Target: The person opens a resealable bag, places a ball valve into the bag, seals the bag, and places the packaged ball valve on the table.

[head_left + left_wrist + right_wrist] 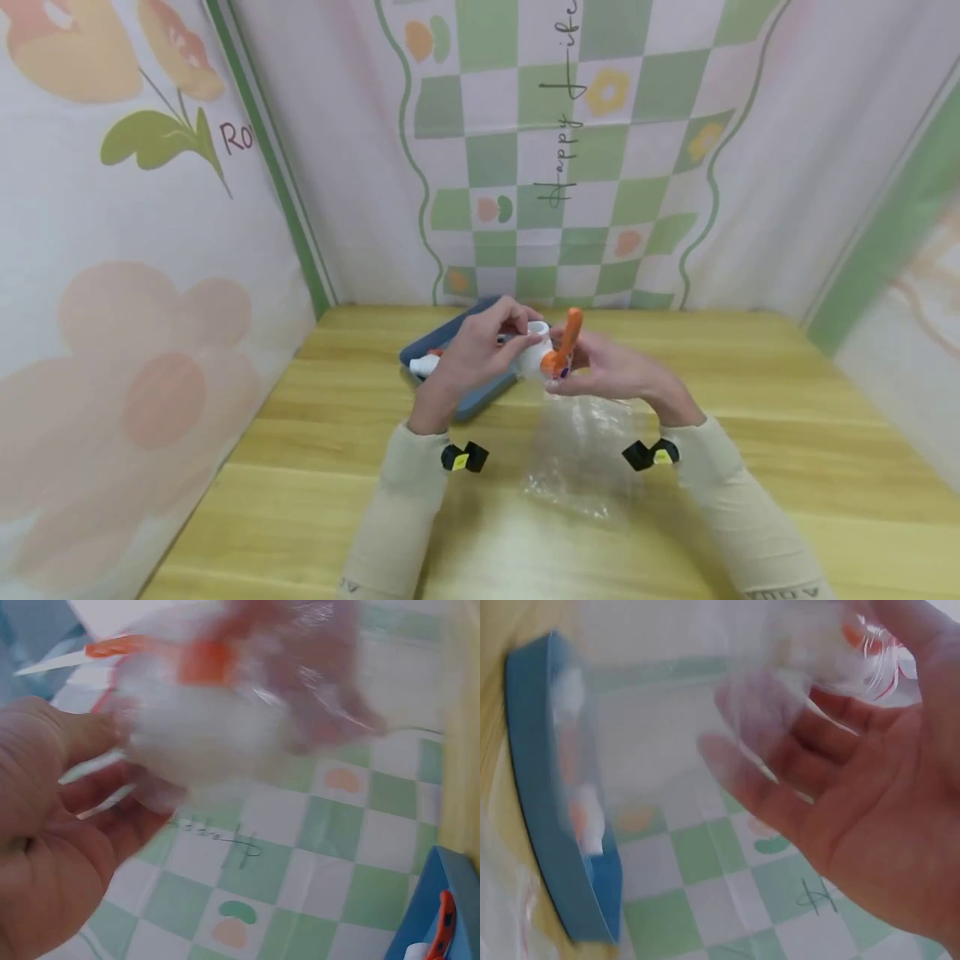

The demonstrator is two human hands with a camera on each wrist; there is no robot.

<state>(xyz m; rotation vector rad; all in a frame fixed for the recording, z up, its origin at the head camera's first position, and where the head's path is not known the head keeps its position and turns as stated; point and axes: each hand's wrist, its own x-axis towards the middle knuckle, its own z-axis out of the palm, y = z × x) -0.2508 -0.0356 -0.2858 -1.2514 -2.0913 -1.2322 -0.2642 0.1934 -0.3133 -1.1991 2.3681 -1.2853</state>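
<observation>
Between both hands, over the table, is a white plastic ball valve [531,360] with an orange lever handle [570,333] pointing up. My left hand [480,346] pinches it from the left, near its round open end. On the other side, my right hand [618,368] holds it between thumb and fingers, beside the lever. Clear plastic film wraps the valve in the left wrist view, where the white body [210,735] is blurred. In the right wrist view the right hand [855,780] has its fingers spread behind clear film.
A blue tray [468,408] sits behind the left hand, holding white and orange parts [424,365]. A clear plastic bag [581,458] is on the wooden table [300,500] between the forearms. A checked cloth [525,167] hangs behind the table.
</observation>
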